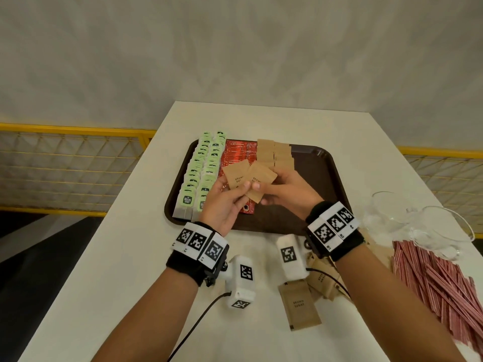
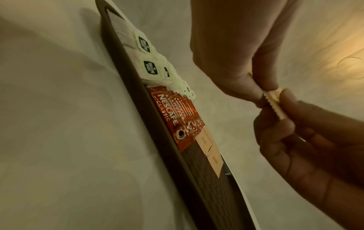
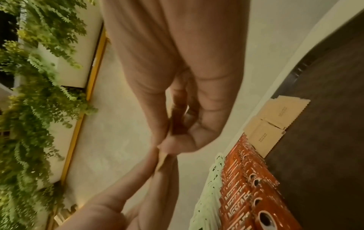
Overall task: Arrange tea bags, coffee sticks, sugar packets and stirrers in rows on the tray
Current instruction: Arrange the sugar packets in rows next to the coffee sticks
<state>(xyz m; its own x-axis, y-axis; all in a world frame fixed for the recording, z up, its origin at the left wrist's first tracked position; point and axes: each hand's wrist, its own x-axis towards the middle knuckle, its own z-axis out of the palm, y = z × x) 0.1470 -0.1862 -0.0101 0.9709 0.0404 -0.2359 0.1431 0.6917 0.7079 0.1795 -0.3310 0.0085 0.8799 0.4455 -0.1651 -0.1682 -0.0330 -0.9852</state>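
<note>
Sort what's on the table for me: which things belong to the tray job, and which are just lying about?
Job:
- tray
- tea bags
- coffee sticks
- sugar row
- two sugar packets, held by left hand and right hand
- loose sugar packets
- stirrers, still off the tray

Lying about:
- clear glasses
- yellow railing

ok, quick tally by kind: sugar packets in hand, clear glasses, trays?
Held sugar packets: 2 showing in the head view, one in the left hand, one in the right hand
Clear glasses: 2
Tray: 1
Total: 5
</note>
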